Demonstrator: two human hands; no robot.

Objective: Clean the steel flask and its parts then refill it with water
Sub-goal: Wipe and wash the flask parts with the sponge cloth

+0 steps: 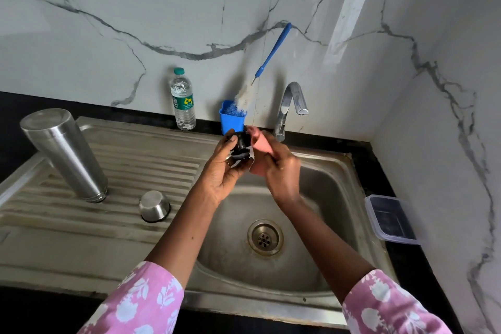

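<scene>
Step in hand, judged: scrubbing flask stopper (240, 146) over sink (311, 171); tap (291, 106) shows no water. Left hand (226, 171): fingers curled round black stopper. Right hand (280, 168): clamped on pink sponge (257, 141), pressed against stopper side. Steel flask (63, 153) inverted on drainboard, steel cap (154, 205) just beside, both well apart from hands. Next move likely calls for turning stopper, then rinsing.

White grey-veined marble walls (135, 8), black countertop (379, 171), steel sink (311, 225)
</scene>
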